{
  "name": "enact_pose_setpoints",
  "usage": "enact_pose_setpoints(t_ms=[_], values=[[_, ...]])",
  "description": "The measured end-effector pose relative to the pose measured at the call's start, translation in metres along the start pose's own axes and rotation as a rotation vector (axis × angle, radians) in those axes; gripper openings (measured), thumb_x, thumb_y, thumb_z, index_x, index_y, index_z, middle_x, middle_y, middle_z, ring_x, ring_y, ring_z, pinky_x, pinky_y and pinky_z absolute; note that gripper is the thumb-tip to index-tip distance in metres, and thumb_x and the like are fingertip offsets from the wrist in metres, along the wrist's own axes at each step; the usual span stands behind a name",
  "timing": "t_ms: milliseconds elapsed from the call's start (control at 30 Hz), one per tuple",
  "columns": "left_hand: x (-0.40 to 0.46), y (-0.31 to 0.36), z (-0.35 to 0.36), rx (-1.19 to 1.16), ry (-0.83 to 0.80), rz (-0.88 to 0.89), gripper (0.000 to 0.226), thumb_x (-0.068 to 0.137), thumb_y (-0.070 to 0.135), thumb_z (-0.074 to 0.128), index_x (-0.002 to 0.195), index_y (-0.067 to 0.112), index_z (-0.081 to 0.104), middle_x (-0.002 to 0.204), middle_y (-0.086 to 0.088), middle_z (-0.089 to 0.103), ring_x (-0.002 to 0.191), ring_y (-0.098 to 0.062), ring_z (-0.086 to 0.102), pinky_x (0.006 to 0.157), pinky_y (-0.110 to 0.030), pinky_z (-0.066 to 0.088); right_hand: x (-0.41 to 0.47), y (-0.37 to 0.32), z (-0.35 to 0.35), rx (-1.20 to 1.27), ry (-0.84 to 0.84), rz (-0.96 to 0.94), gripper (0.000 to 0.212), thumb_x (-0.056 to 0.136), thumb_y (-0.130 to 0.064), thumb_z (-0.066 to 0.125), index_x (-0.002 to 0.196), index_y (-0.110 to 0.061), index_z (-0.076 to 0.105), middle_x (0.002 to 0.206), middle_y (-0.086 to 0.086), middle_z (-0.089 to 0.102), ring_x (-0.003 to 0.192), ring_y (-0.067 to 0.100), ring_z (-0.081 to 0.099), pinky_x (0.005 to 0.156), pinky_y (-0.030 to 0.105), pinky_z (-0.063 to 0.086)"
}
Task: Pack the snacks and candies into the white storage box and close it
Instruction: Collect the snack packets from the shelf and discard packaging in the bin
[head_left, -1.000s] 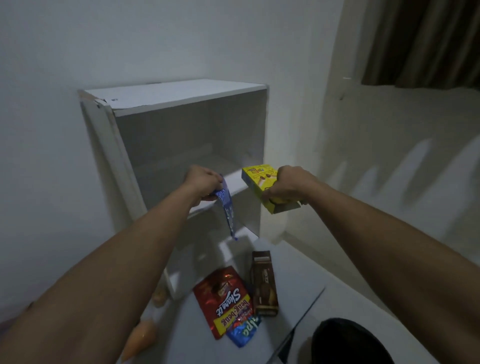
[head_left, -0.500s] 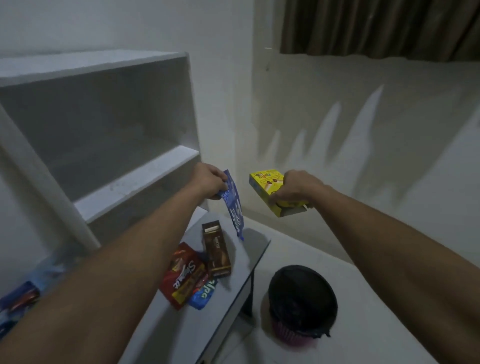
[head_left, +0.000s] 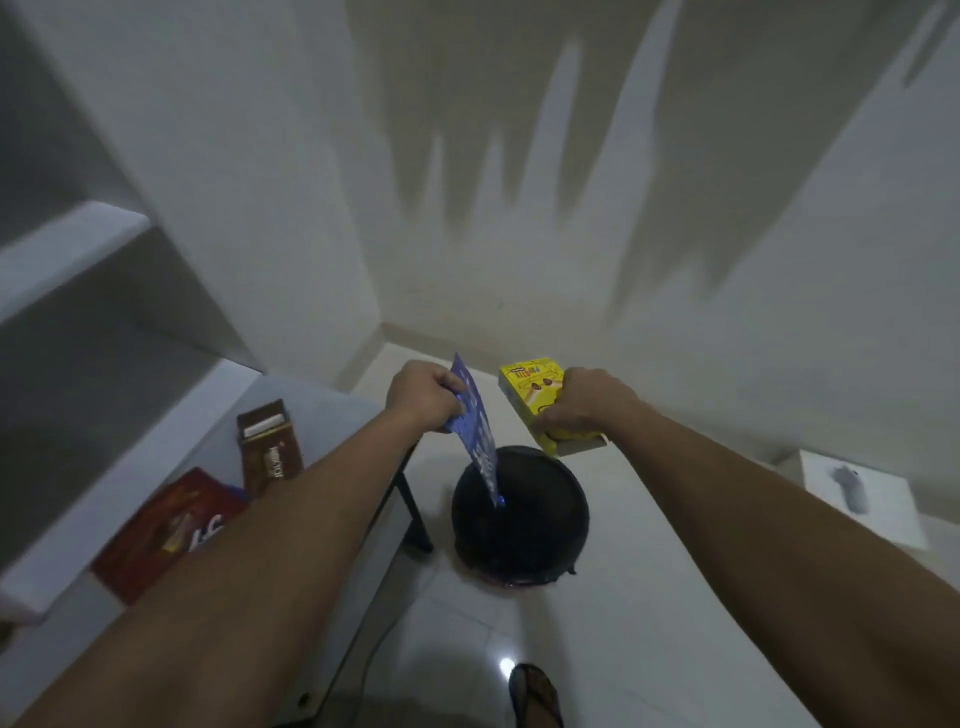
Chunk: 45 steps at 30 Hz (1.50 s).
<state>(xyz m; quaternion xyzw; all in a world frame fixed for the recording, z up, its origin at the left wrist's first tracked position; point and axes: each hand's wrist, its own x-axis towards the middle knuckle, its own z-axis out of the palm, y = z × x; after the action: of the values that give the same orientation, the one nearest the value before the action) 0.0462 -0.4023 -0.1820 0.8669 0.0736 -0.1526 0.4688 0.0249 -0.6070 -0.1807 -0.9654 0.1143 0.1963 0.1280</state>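
In the head view, your one view, you have swung away from the white shelf unit (head_left: 78, 270), which a second ago filled the middle of the frame and now sits cut off at the left edge, so the floor and the corner of the room take the centre. Your left hand (head_left: 423, 397) stays where it was relative to your body, its fingers clamped on the top of the blue snack packet (head_left: 475, 428), which dangles down in front of the black bin (head_left: 519, 514) on the floor at lower centre. Your right hand (head_left: 584, 408) is just right of it, fingers curled round the lower end of the yellow snack box (head_left: 530, 387), still held tilted as before. The brown box (head_left: 270, 449) and the red snack bag (head_left: 166, 530) remain lying on the tabletop (head_left: 332, 415) at lower left, now partly hidden behind your left forearm; the blue packet that lay beside them earlier can't be made out. A white box (head_left: 862, 499) has come into view at the right edge, on the floor. I judge that this may be the storage box the task means, though I can't tell if it is open. If so, the turn means you are carrying the first two items towards it, with nothing packed yet and at least two snacks left to fetch. A sandalled foot (head_left: 535, 696) shows at the bottom edge.
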Motion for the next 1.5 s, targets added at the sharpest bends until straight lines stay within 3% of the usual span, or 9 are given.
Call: enact_pose_setpoints(t_ms=[200,400,533,700,967,1167,1333,1500], values=[[0.054,-0.050,0.089,0.077,-0.045,-0.050,0.015,0.074,0.001,0.076,0.084,0.011,0.073,0.103,-0.014,0.070,0.088,-0.031,0.068,0.078,-0.043,0.059,0.066,0.059,0.071,0.032,-0.071,0.081,0.077,0.064,-0.063,0.069,0.122,-0.016,0.048,0.113,0.007,0.059,0.102,0.028,0.060,0.072,0.032,0.043],[0.091,-0.121,0.157,0.175,-0.124,-0.116,0.026,0.077,0.005,0.072,0.102,0.004,0.072,0.110,-0.012,0.068,0.098,-0.025,0.064,0.086,-0.031,0.053,0.116,0.094,0.160,0.054,-0.163,0.180,0.081,0.064,-0.063,0.070,0.125,-0.017,0.044,0.117,0.008,0.057,0.108,0.031,0.058,0.078,0.035,0.043],[0.114,-0.172,0.191,0.277,-0.178,-0.129,0.032,0.079,0.010,0.069,0.111,0.006,0.070,0.118,-0.013,0.064,0.107,-0.028,0.061,0.089,-0.031,0.050,0.145,0.111,0.224,0.080,-0.215,0.206,0.080,0.067,-0.060,0.068,0.129,-0.016,0.043,0.118,0.008,0.055,0.108,0.031,0.058,0.082,0.037,0.046],[0.139,-0.235,0.230,0.306,-0.232,-0.140,0.030,0.079,0.010,0.070,0.109,0.008,0.071,0.115,-0.012,0.067,0.102,-0.028,0.062,0.091,-0.040,0.052,0.179,0.127,0.301,0.096,-0.280,0.211,0.084,0.067,-0.061,0.069,0.131,-0.016,0.041,0.123,0.010,0.054,0.110,0.031,0.057,0.082,0.039,0.047],[0.170,-0.312,0.276,0.305,-0.254,-0.181,0.039,0.081,0.013,0.071,0.120,0.008,0.065,0.124,-0.013,0.062,0.114,-0.028,0.056,0.101,-0.038,0.045,0.222,0.140,0.391,0.117,-0.327,0.218,0.087,0.069,-0.061,0.069,0.135,-0.016,0.037,0.124,0.010,0.053,0.112,0.031,0.055,0.083,0.040,0.046],[0.186,-0.326,0.287,0.283,-0.315,-0.187,0.056,0.080,0.019,0.074,0.133,0.015,0.054,0.138,-0.009,0.051,0.124,-0.025,0.049,0.107,-0.040,0.041,0.237,0.141,0.406,0.137,-0.331,0.210,0.102,0.068,-0.071,0.067,0.144,-0.015,0.028,0.139,0.016,0.042,0.124,0.037,0.048,0.095,0.048,0.045],[0.176,-0.307,0.270,0.283,-0.373,-0.230,0.069,0.079,0.026,0.076,0.139,0.010,0.045,0.143,-0.011,0.046,0.128,-0.028,0.045,0.107,-0.038,0.040,0.225,0.136,0.378,0.160,-0.295,0.212,0.092,0.075,-0.066,0.062,0.143,-0.012,0.031,0.141,0.017,0.041,0.126,0.039,0.045,0.101,0.049,0.043],[0.158,-0.233,0.221,0.309,-0.355,-0.148,0.049,0.080,0.023,0.074,0.122,0.003,0.059,0.129,-0.013,0.056,0.117,-0.027,0.053,0.096,-0.032,0.043,0.203,0.113,0.293,0.179,-0.242,0.145,0.081,0.072,-0.062,0.066,0.134,-0.015,0.044,0.123,0.012,0.057,0.108,0.033,0.058,0.088,0.041,0.052]])
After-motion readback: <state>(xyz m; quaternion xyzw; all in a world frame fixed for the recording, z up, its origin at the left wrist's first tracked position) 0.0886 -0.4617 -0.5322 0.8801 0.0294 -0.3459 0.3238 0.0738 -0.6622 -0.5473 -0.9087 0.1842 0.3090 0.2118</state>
